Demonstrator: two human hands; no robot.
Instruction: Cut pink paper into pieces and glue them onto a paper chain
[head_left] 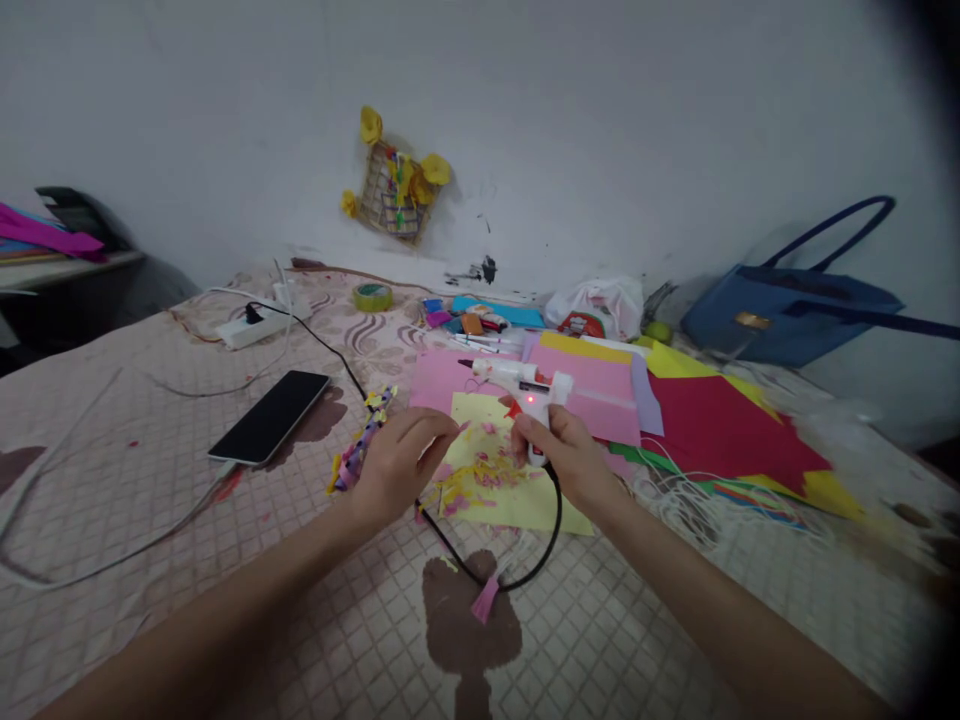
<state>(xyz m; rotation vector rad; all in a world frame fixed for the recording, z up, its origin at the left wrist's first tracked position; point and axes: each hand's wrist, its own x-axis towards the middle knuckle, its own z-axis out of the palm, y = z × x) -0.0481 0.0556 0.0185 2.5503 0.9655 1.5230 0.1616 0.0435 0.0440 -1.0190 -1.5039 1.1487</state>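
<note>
My right hand (566, 455) is wrapped round the handle of a white hot glue gun (510, 374). Its dark nozzle points left, its trigger is red, and a small red light glows on its side. My left hand (405, 455) is closed in a pinch to the left of the gun; whatever its fingertips hold, if anything, is too small to make out. Beneath both hands lies a pale yellow sheet (547, 505) strewn with pink and yellow paper scraps (487, 470). A purple and yellow paper decoration (356, 455) is partly hidden behind my left hand. A pink paper tassel (486, 600) lies nearer me by the black cord (551, 540).
A phone (270, 418) on a white cable and a power strip (251, 325) are at the left. Green tape (373, 296) lies toward the wall. At the right are coloured paper sheets (727, 425), tangled white string (690, 505) and a blue handbag (787, 310).
</note>
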